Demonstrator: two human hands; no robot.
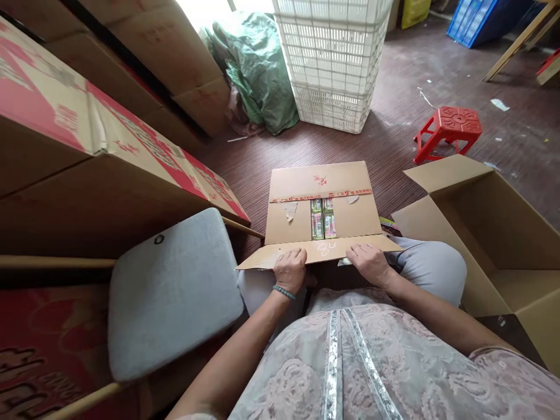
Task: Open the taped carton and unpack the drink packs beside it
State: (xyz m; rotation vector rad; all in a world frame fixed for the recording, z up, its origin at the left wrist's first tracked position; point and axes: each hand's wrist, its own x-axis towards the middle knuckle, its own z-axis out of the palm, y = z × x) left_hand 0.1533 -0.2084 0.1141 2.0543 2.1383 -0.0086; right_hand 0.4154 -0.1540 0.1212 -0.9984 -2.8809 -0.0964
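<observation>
A cardboard box (359, 219) stands on the floor before my knees. Its far flap (295, 178) is folded back, with red printed tape along its edge, and its side flaps lie inward. Through the gap between them show small green and pink packets (322, 224). My left hand (291, 269), a beaded bracelet at the wrist, has its fingers curled over the edge of the near flap (326, 249). Farther right, my right hand (368, 263) grips the same edge. Both thumbs are hidden beneath the flap.
An open cardboard box (494, 221) lies to the right, near a red stool (459, 122). White crates (332, 64) stand stacked ahead beside green sacks (266, 76). On the left are a grey padded seat (175, 297) and large red-printed cartons (144, 140).
</observation>
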